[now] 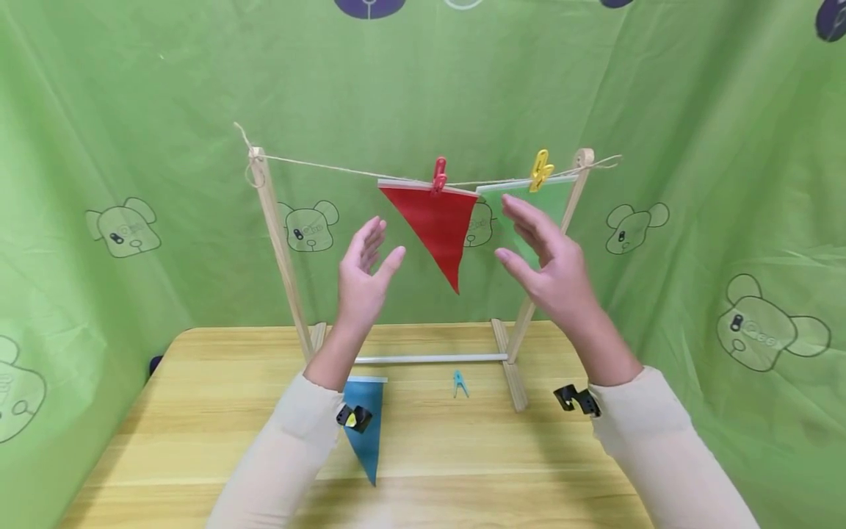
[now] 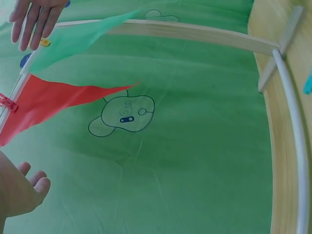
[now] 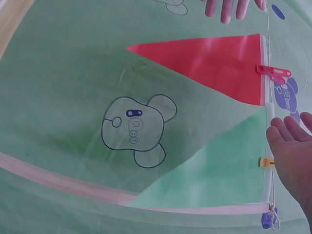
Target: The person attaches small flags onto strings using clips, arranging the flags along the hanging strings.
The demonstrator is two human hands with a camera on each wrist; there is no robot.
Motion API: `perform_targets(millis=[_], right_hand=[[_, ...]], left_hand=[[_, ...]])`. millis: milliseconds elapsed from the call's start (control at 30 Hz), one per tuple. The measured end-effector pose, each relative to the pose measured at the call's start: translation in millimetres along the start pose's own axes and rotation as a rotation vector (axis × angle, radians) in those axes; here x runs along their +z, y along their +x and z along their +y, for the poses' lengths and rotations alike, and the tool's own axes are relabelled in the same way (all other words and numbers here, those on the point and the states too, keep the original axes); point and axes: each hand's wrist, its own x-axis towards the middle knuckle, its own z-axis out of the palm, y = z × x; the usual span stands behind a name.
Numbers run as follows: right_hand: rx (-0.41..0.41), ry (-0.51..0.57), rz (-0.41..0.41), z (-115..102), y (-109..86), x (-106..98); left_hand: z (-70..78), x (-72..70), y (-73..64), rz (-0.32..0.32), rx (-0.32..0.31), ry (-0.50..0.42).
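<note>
A red pennant (image 1: 432, 220) hangs from a string (image 1: 330, 167), clipped by a red clothespin (image 1: 439, 176). Beside it on the right, a green pennant (image 1: 562, 197) hangs under a yellow clothespin (image 1: 540, 170). My left hand (image 1: 362, 275) is in the air left of the red pennant, fingers relaxed, holding nothing. Before the green pennant my right hand (image 1: 551, 264) is raised with fingers loosely extended, also holding nothing; the right wrist view shows a gap between this hand (image 3: 295, 151) and the red pennant (image 3: 219, 66). On the table lie a blue pennant (image 1: 366, 426) and a blue clothespin (image 1: 460, 383).
The string is tied between two wooden posts, a left post (image 1: 280, 250) and a right post (image 1: 522, 330), joined low down by a white rod (image 1: 429, 359). The frame stands near the back edge of the wooden table (image 1: 218, 411). A green curtain (image 1: 423, 88) surrounds it.
</note>
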Motion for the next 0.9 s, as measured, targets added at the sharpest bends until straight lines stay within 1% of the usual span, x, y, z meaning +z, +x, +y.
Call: perform_targets(millis=[167,300,467,567,700,833,900], right_hand=[[-0.015,0.008,-0.001,4.6,-15.5,5.6],[-0.017,0.020,0.001,9.5,-26.7,11.3],[-0.007,0.026,0.005,17.0,-41.0,17.7],[-0.004,0.010,0.010,21.5,-49.2,20.7],[0.028,-0.031,0.013,28.2,-60.3,24.0],[0.065,-0.088,0.017,36.0,-70.6,29.1],[0.082,-0.129,0.017,39.4,-75.3,32.3]], left_hand=[[-3.7,-7.3,-7.5,-0.025,0.038,0.060],[-7.9,-13.9,-13.1,-0.040,0.050,0.104],[-14.1,-21.5,-22.1,-0.056,0.061,0.187],[-18.3,-25.7,-27.7,-0.072,0.075,0.253],[-25.2,-30.1,-36.4,-0.114,0.109,0.366],[-32.8,-32.3,-42.9,-0.182,0.161,0.474],[-35.3,-33.3,-45.6,-0.219,0.172,0.521]])
